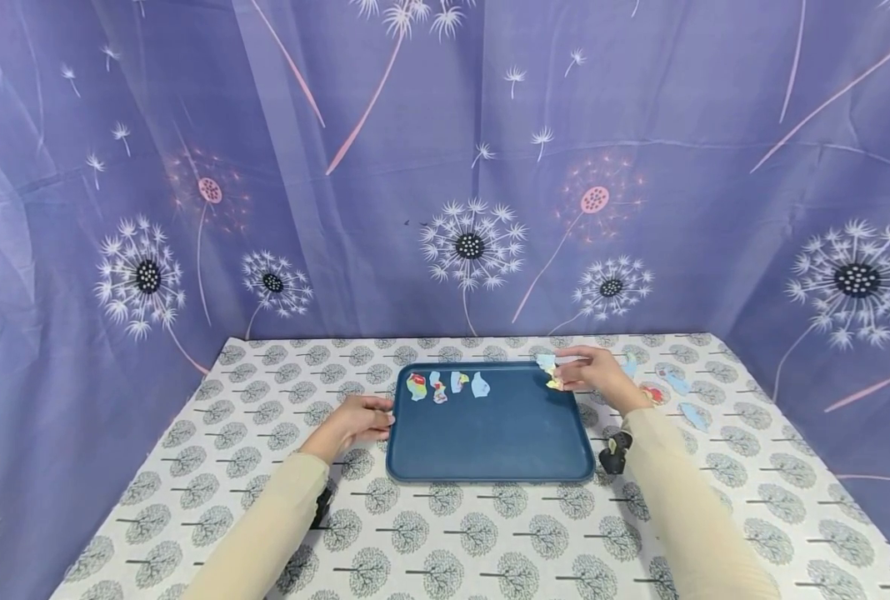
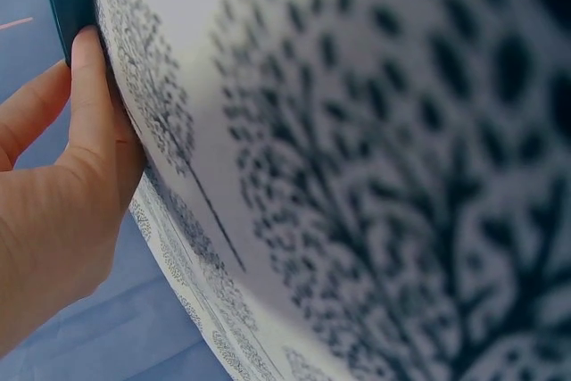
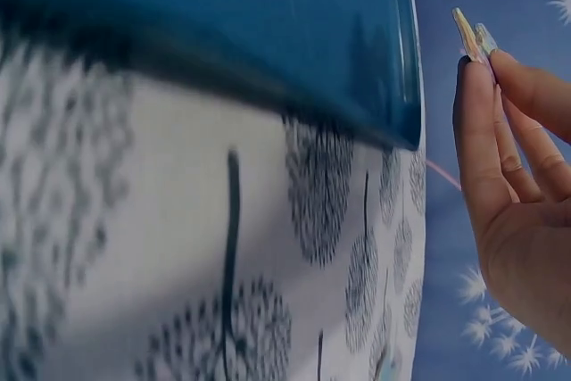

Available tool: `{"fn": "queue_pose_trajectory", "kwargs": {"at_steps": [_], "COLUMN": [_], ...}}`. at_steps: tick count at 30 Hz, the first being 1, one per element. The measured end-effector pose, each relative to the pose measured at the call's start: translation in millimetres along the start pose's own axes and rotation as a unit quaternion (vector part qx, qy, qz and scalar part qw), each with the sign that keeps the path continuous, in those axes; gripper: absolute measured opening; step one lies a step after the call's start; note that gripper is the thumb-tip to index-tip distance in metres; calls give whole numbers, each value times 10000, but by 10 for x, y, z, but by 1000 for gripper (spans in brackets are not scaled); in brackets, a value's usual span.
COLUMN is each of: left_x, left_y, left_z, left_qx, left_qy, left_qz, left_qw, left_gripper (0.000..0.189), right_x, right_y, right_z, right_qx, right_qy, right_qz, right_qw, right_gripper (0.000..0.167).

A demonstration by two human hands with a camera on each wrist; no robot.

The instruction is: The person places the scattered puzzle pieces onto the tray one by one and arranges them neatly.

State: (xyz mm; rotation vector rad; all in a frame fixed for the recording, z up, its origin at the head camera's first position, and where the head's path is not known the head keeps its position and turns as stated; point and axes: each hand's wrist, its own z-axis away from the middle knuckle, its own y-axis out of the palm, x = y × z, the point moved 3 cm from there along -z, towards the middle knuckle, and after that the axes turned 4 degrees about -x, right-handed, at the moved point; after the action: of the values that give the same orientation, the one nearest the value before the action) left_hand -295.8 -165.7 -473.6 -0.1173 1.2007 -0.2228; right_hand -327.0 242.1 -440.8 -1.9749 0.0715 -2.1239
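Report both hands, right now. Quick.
Left hand: open, touching the left edge of the blue tray.
Right hand: closed, pinching a light-blue and yellow piece above the tray's far right corner.

There is one blue tray (image 1: 490, 442) with four small pieces (image 1: 480, 385) on it, and at least four loose pieces (image 1: 692, 417) lie on the one table (image 1: 445, 533). I count two hands, one left hand (image 1: 357, 421) and one right hand (image 1: 595, 372), with at least one held piece (image 1: 550, 368). The purple cloth (image 1: 370, 242) shows five whole black-middled flowers (image 1: 469, 246) and two pink-middled flowers (image 1: 594, 199).
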Motion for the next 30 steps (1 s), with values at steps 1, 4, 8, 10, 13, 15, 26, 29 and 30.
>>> {"fn": "queue_pose_trajectory", "kwargs": {"at_steps": [1, 4, 8, 10, 13, 15, 26, 29, 30], "left_x": [0, -1, -2, 0, 0, -3, -13, -9, -6], "left_y": [0, -2, -3, -3, -6, -9, -8, -5, -4], "left_z": [2, 6, 9, 6, 7, 8, 23, 22, 21], "left_qx": [14, 63, 106, 103, 108, 88, 79, 64, 65], "left_qy": [14, 66, 84, 52, 38, 31, -3, -9, -9], "left_qz": [25, 90, 141, 155, 126, 108, 58, 72, 75], "left_qw": [10000, 9999, 9998, 9998, 9999, 9999, 10000, 10000, 10000], "left_gripper": [43, 43, 42, 42, 42, 42, 43, 43, 43], "right_x": [-8, -14, -9, -11, -14, -12, -71, -80, -84], "right_y": [23, 97, 211, 265, 347, 401, 623, 655, 665], "right_z": [-20, -76, -144, -173, -217, -238, -303, -302, -307], "right_qx": [-5, 73, 10, 8, 39, 62, 245, 322, 303], "right_qy": [30, 11, 111, 157, 211, 219, 28, -37, 1], "right_qz": [-52, -145, -255, -239, -194, -144, -349, -400, -375], "right_qw": [10000, 9999, 9996, 9996, 9996, 9996, 9991, 9987, 9988], "right_gripper": [55, 53, 51, 51, 51, 51, 48, 47, 48]}}
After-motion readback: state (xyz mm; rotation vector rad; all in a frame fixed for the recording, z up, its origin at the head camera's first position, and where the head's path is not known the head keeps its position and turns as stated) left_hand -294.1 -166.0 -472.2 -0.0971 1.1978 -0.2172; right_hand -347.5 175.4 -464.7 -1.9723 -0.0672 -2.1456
